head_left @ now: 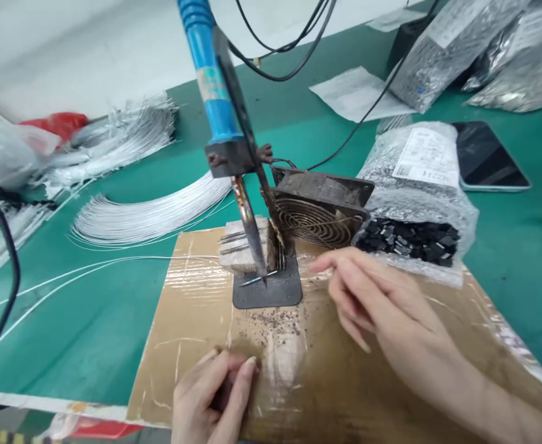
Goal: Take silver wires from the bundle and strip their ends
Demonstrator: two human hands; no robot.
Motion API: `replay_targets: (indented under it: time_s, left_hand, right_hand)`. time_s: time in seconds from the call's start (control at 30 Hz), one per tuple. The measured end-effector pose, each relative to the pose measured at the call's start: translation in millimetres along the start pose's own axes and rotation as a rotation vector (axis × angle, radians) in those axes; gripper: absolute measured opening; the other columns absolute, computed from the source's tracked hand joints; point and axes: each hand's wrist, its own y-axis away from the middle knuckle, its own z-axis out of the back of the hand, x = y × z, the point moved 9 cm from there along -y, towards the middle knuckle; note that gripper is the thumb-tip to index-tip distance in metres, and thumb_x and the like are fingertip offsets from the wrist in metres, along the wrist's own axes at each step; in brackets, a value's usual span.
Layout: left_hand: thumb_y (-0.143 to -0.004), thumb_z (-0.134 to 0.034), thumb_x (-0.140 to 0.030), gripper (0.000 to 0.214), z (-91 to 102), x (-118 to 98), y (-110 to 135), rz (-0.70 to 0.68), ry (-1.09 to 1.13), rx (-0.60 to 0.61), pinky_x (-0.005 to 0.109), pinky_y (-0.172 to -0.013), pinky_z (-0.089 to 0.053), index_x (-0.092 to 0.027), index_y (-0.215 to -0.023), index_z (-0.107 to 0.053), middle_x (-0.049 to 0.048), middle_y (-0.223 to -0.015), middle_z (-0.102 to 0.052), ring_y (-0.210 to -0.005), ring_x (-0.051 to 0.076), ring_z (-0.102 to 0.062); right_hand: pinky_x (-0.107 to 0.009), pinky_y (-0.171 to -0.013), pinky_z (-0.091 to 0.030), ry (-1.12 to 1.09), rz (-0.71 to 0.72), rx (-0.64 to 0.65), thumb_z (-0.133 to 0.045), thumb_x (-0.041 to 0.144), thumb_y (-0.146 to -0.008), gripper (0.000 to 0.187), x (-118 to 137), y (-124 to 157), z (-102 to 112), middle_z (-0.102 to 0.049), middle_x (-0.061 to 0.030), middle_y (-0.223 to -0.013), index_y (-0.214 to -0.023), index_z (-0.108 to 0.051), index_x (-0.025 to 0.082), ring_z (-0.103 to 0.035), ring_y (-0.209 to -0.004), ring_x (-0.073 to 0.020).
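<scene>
My left grip [206, 391] is narrow, thumb against forefinger above the cardboard [160, 364]; I cannot tell whether anything thin is between them. My right grip [386, 296] is narrow too, the thumb along the forefinger, near the black fan [319, 216]; whether it holds something fine, I cannot tell. Ahead of me, the blue-handled soldering iron [221, 114] is clamped at a slant, tip down over the dark base plate [271, 295], just beside the pale grooved block [243, 262]. A bundle of white wires [155, 216] lies left of it on the green table [90, 327].
</scene>
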Motion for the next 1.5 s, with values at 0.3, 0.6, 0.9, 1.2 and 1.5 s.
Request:
replay_targets:
  time_s: [0.3,0.6,0.9,1.2,1.5]
  left_hand:
    - [-0.101,-0.061,-0.02,0.021,-4.8,-16.5,-3.3,-0.25,0.062,0.054,0.025,-0.058,-0.04,-0.023,-0.08,-0.064,-0.0046,-0.061,-0.055,-0.055,0.013,-0.051]
    - [-0.099,-0.063,-0.009,0.016,-4.6,-23.8,0.3,-0.37,0.076,0.029,0.028,-0.064,-0.041,-0.022,-0.09,-0.061,-0.0058,-0.066,-0.057,-0.058,0.013,-0.05]
    - [-0.097,-0.064,-0.008,0.014,-3.2,-24.4,2.1,-0.424,0.127,-0.011,0.028,-0.063,-0.039,-0.021,-0.092,-0.063,-0.0058,-0.067,-0.059,-0.058,0.013,-0.047]
    - [-0.101,-0.063,-0.014,0.013,-1.1,-23.7,1.7,-0.43,0.105,-0.02,0.025,-0.063,-0.044,-0.022,-0.091,-0.063,-0.0055,-0.07,-0.064,-0.059,0.011,-0.053]
    - [-0.1,-0.064,-0.013,0.012,-4.4,-26.7,-0.1,-0.416,0.042,-0.027,0.026,-0.066,-0.042,-0.021,-0.091,-0.064,-0.0052,-0.07,-0.063,-0.06,0.012,-0.051]
  right_hand:
    - [-0.028,-0.044,-0.048,-0.245,0.158,-0.22,-0.04,0.043,-0.106,0.05,6.3,40.6,40.8,-0.05,-0.0053,-0.069,-0.079,-0.074,0.019,-0.049,-0.057,-0.0178]
    - [-0.026,-0.047,-0.041,0.004,0.349,-0.415,-0.048,0.048,-0.108,0.048,-25.2,68.6,53.5,-0.045,0.0012,-0.061,-0.074,-0.069,0.02,-0.046,-0.051,-0.0135]
    - [-0.028,-0.048,-0.043,0.1,0.409,-0.43,-0.045,0.055,-0.109,0.057,-21.0,70.2,53.8,-0.054,-0.0019,-0.057,-0.08,-0.078,0.019,-0.051,-0.051,-0.0157]
    - [-0.029,-0.049,-0.042,0.116,0.4,-0.454,-0.038,0.052,-0.11,0.063,-19.1,82.6,65.5,-0.055,-0.0034,-0.057,-0.077,-0.081,0.019,-0.053,-0.052,-0.0166]
    - [-0.028,-0.049,-0.044,0.129,0.419,-0.456,-0.04,0.051,-0.11,0.063,-19.8,94.1,74.8,-0.057,-0.004,-0.057,-0.08,-0.083,0.017,-0.054,-0.052,-0.0163]
